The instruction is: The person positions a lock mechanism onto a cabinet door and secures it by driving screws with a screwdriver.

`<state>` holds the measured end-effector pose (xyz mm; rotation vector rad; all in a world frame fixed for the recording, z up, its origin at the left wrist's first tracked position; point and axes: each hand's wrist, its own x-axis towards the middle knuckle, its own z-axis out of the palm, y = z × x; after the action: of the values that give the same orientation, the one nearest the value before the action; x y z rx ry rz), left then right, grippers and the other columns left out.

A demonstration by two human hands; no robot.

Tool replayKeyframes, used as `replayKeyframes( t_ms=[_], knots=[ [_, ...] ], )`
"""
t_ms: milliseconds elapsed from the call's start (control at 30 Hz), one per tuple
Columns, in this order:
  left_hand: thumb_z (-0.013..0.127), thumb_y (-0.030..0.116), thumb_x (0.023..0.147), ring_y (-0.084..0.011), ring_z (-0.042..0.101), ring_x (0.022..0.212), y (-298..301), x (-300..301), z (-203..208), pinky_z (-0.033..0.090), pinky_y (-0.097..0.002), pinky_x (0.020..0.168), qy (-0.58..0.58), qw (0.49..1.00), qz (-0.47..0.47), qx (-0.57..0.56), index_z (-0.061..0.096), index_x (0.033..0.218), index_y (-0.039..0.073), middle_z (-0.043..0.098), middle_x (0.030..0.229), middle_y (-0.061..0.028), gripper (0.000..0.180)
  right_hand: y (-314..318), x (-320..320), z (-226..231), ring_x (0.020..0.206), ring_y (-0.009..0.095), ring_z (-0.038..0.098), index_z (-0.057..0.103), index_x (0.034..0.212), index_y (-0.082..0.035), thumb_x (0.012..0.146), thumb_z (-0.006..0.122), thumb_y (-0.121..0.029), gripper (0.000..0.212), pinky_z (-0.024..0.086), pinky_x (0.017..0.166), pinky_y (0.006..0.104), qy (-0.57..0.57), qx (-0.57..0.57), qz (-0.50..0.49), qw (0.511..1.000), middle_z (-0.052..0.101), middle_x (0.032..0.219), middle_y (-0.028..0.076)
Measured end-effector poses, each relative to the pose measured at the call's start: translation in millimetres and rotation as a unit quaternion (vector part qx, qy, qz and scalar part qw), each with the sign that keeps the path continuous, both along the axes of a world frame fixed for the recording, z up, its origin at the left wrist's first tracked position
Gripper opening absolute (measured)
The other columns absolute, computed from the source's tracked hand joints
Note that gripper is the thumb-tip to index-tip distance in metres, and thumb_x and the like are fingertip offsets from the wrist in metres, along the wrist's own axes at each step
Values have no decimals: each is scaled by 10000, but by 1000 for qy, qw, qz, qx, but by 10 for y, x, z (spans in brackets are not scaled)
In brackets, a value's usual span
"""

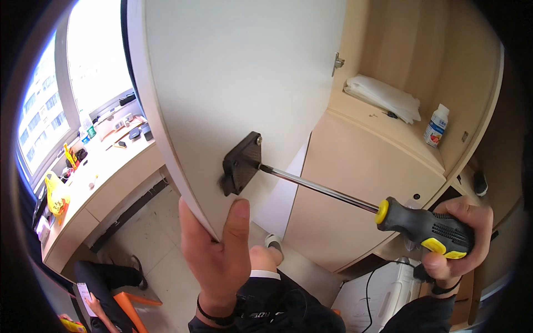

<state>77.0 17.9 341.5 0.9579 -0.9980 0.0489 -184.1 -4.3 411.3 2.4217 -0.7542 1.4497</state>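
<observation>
My right hand (463, 236) is wrapped round the black and yellow handle of a screwdriver (327, 191). Its long metal shaft runs left to a black plate-like fitting (243, 164) on the white cabinet door (239, 66). The tip meets the fitting near its right edge. A screw head (259, 141) shows at the fitting's upper corner. Just below the fitting, my left hand (219, 255) grips the door's lower edge, thumb on the inner face and fingers behind it, partly hidden.
Inside the open cabinet are a folded white cloth (383, 97) and a white bottle (437, 126). A cluttered desk (105, 183) lines the window at left. At lower left a seated person (102, 283) holds a phone. A white box (377, 294) with a black cable stands below right.
</observation>
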Motion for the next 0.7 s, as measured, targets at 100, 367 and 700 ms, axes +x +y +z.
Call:
replayKeyframes(
  t_ms=[100,367,700],
  knots=[
    [610,118,851,-95,479,750,32,20,36,401,-213,670,8,1000,-5,18,492,1043,-13,544,852,-40,260,103,204,168,492,171,532,580,929,-93,647,780,-382,451,411,466,262,188,-182,-52,964,570,652,60],
    [609,113,850,-92,474,733,9,44,21,396,-213,659,5,1000,-1,5,495,1034,-13,543,840,-35,251,-55,233,265,477,162,577,603,810,-16,641,776,-258,341,457,468,240,139,7,-1,990,590,592,68],
    [578,123,869,-89,484,841,80,-20,19,384,-207,752,-8,998,-49,37,446,1184,-40,554,1009,-56,378,-86,93,336,479,149,541,590,940,-3,685,760,-298,426,403,389,244,292,-93,-84,948,559,635,63]
  ],
)
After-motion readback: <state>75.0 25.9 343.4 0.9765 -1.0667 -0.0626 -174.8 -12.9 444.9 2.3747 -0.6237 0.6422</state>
